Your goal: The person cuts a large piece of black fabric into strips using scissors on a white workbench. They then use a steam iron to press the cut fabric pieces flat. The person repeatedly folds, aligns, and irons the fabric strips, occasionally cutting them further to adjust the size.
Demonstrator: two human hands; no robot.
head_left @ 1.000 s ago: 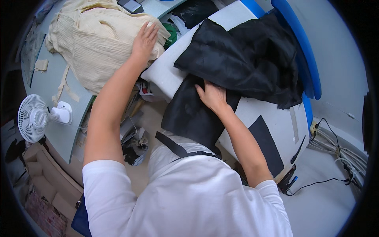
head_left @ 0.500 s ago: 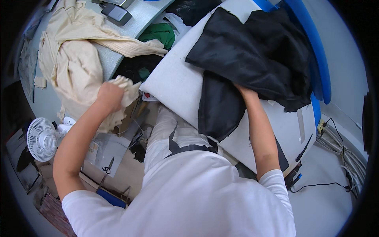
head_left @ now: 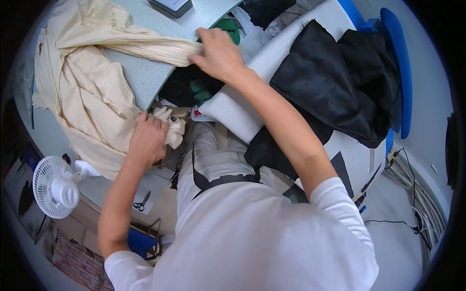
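Observation:
A crinkled cream fabric (head_left: 87,87) drapes over the pale left table (head_left: 138,77), with a long ribbed part stretched toward the middle. My left hand (head_left: 148,138) is curled closed on its gathered lower end near the table's edge. My right hand (head_left: 221,56) is reached across to that long part and grips its end, thumb below and fingers bent above. Black glossy fabric (head_left: 335,85) lies on the white padded board (head_left: 235,111) to the right, under and beside my right forearm.
A dark grey device (head_left: 170,6) sits at the table's back. A white fan (head_left: 56,186) and black scissors (head_left: 142,201) are at lower left. Dark and green items (head_left: 199,89) fill the gap between table and board. A blue curved piece (head_left: 400,72) and cables (head_left: 420,203) are at right.
My left hand moved down from the cream fabric's top, pulling part of it forward. My right hand left the black fabric and crossed leftward to take hold of the cream fabric.

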